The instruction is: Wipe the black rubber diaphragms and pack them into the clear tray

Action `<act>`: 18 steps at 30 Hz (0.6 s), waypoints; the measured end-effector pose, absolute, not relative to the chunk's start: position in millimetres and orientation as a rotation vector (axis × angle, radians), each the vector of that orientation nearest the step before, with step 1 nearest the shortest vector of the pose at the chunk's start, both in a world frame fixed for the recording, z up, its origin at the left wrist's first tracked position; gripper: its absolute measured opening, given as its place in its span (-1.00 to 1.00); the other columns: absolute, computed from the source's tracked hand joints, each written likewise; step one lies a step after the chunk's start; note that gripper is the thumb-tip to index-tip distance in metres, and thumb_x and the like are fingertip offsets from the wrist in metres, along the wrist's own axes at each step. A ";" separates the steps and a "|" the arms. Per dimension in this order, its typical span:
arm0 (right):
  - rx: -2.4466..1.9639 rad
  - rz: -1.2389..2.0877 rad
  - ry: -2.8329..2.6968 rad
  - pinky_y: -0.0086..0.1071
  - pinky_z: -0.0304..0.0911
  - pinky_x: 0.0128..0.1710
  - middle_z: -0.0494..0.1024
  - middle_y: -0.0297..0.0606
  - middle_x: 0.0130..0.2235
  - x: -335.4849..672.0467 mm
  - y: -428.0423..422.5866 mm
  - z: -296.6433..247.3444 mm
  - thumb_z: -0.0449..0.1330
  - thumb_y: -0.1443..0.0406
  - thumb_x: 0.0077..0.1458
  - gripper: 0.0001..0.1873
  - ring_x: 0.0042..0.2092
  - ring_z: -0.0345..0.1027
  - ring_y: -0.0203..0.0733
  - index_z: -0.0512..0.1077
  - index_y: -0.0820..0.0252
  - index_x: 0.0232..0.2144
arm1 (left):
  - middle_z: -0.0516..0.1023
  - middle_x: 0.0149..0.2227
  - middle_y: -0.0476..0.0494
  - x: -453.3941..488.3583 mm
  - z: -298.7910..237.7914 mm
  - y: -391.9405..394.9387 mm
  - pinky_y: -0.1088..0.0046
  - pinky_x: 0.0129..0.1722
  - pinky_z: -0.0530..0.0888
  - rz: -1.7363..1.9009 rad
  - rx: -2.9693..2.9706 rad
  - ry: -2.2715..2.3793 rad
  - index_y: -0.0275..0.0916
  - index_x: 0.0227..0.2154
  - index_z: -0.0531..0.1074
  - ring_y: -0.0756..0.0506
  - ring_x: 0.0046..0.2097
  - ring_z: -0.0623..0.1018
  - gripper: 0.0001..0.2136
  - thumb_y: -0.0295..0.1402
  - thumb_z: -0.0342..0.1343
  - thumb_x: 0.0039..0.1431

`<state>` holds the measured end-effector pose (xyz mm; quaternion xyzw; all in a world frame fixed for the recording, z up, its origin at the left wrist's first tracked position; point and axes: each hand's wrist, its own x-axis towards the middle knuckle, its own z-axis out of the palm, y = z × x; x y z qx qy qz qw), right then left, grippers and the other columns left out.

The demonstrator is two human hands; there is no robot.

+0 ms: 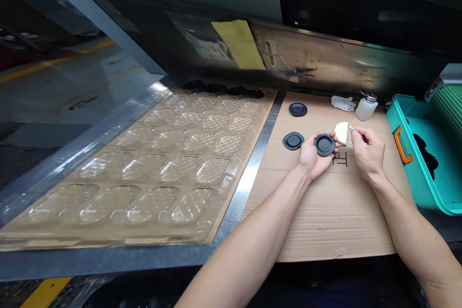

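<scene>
1. Nearest, the surface (90, 262) bears a cardboard sheet (317, 216), spread beneath both hands and reaching back under the forearms.
2. The left hand (311, 160), palm up, holds a round black dish-shaped part (325, 144). It rests over the fingers, with fingertips showing past its right rim, its hollow facing up.
3. The right hand (370, 151) pinches a small white piece (350, 128) narrowly between thumb and forefinger, right of the black part and apart from it; what it is, I cannot tell.
4. Left of the fingers, well apart, lies a clear moulded pocket tray (144, 178).
5. Right of the right fingers stands a teal bin (395, 115) with an orange handle (403, 145), black pieces (426, 154) inside.
6. Between the two hands' fingers, just beyond the left fingertips, is a cream half-round pad (340, 133).
7. Left of the left fingers lie two loose black parts (293, 140), one near, one farther off.
8. Beyond the right fingers stand a metal-topped bottle (365, 107) and, beside it, crumpled white material (342, 103).
</scene>
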<state>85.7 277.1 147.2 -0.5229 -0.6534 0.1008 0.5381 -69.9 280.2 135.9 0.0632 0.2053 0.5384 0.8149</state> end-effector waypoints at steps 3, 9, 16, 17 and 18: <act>-1.246 0.199 -1.577 -0.26 0.37 -0.19 0.62 -0.18 -0.23 85.1 275.6 149.6 0.16 0.16 0.28 -0.74 -0.21 0.47 -0.13 0.59 0.16 -0.21 | 0.52 -0.38 -0.31 -70.4 135.3 279.8 0.38 -0.39 0.41 1.140 0.141 0.435 -0.36 -0.33 0.54 -0.13 -0.37 0.50 -0.57 -0.22 -0.18 0.37; -1.254 0.219 -1.633 -0.30 0.38 -0.21 0.61 -0.20 -0.25 85.4 274.0 151.1 0.14 0.18 0.28 -0.75 -0.23 0.48 -0.15 0.57 0.17 -0.21 | 0.53 -0.36 -0.32 -71.0 135.2 279.5 0.37 -0.37 0.43 1.129 0.146 0.433 -0.38 -0.32 0.54 -0.12 -0.36 0.51 -0.55 -0.20 -0.19 0.38; -1.004 0.261 -2.244 -0.32 0.37 -0.14 0.57 -0.19 -0.18 74.0 255.9 152.8 0.12 0.28 0.27 -0.81 -0.15 0.47 -0.16 0.55 0.12 -0.21 | 0.56 -0.38 -0.27 -65.7 137.7 276.1 0.30 -0.11 0.52 1.212 0.214 0.468 -0.36 -0.39 0.55 -0.15 -0.23 0.59 -0.53 -0.24 -0.20 0.39; -1.039 0.198 -2.294 -0.31 0.36 -0.15 0.56 -0.18 -0.17 72.2 254.0 152.0 0.11 0.30 0.28 -0.80 -0.14 0.46 -0.14 0.55 0.11 -0.21 | 0.56 -0.38 -0.27 -65.0 137.2 275.7 0.30 -0.08 0.52 1.222 0.229 0.467 -0.37 -0.39 0.56 -0.16 -0.21 0.60 -0.53 -0.24 -0.20 0.39; -1.087 0.135 -2.329 -0.30 0.36 -0.14 0.55 -0.16 -0.17 70.4 252.5 151.0 0.09 0.31 0.29 -0.79 -0.12 0.45 -0.12 0.54 0.11 -0.21 | 0.56 -0.38 -0.27 -64.4 136.3 275.5 0.30 -0.06 0.51 1.241 0.244 0.469 -0.37 -0.40 0.56 -0.16 -0.20 0.60 -0.54 -0.25 -0.19 0.39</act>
